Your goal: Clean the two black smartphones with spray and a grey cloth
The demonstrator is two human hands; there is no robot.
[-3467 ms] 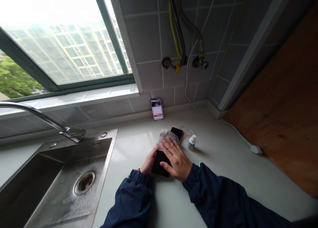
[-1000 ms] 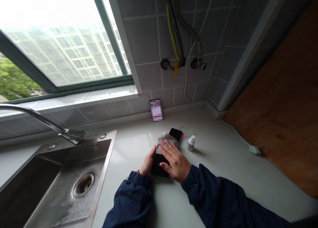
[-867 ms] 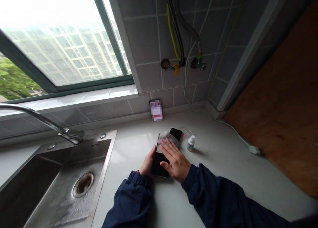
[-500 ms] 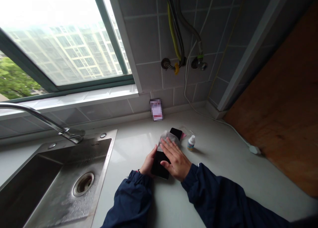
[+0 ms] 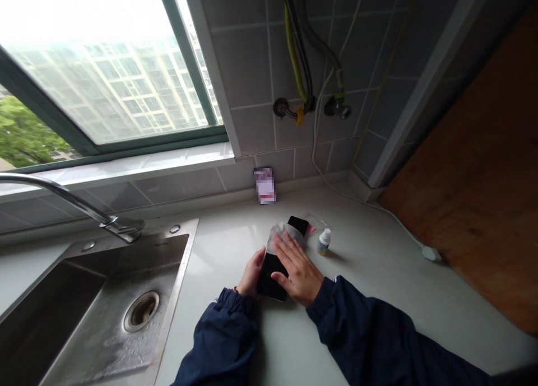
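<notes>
Vs last frame: more of the black phone (image 5: 271, 277) shows at the left, its edge now clear beside the wet wipe (image 5: 286, 235). Hands otherwise about the same.

Phone is on the table (image 5: 222, 263), center-low in view, under the wipe. Left hand (image 5: 252, 275) cups its left edge, fingers curled close around it, apparently holding it. Right hand (image 5: 296, 277) lies over phone and wipe, fingers spread wide, pressing flat, not gripping.

Black piece (image 5: 298, 225) at 1 o'clock of the wipe: can't tell if it's the phone's far end or a separate item. Left fingertips hidden behind the phone.

Small bottle (image 5: 323, 242) at 2 o'clock, just beyond right hand. Clear sachet (image 5: 313, 222) touches the black piece's right side. Sink rim (image 5: 185, 263) at 9 o'clock, open table between. More open table at 3 o'clock.
</notes>
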